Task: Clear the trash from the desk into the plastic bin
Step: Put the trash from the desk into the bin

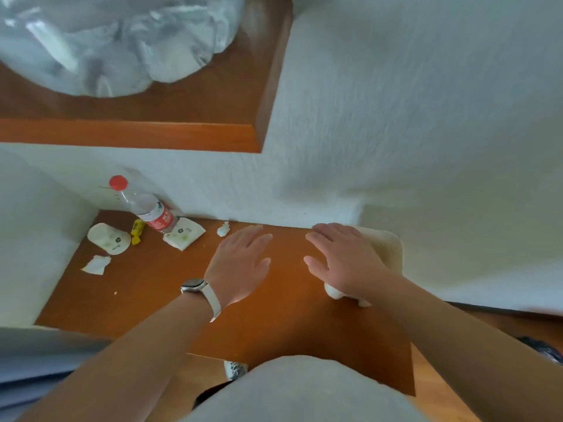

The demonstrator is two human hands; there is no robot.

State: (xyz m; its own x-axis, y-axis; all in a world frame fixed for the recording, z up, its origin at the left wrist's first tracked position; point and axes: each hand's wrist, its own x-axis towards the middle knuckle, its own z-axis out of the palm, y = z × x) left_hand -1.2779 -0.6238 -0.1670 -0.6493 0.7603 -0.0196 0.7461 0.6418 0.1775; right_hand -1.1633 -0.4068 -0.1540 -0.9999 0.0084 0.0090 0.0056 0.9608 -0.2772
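desk: orange-brown wooden desk [152, 300] pushed into a corner of white textured wall [396, 117]
trash, far left: clear water bottle [152, 213] with red cap [118, 182] and red label, tilted against the wall
trash, beside the bottle: yellow wrapper [137, 231] just left of its base, folded white paper wrapper [183, 237] at its right
trash, left edge: rounded white wrapper [108, 238] near the yellow one; torn paper scrap [97, 264] nearer the camera
trash, mid: small crumpled white bit [223, 229] by the wall, just left of the left fingertips
plastic bin [387, 248]: cream, rounded rim, at the desk's far right corner, mostly hidden by the right hand
left hand [240, 263]: palm down over mid desk, fingers straight and slightly spread, holding nothing; contact with the desk unclear
right hand [344, 257]: palm down, fingers spread, over the bin's left side, holding nothing
white lump [335, 292]: under the right wrist, can't identify
watch [195, 284]: pale strap, left wrist
above: wooden shelf [182, 95] with a clear plastic bag [106, 41] on it
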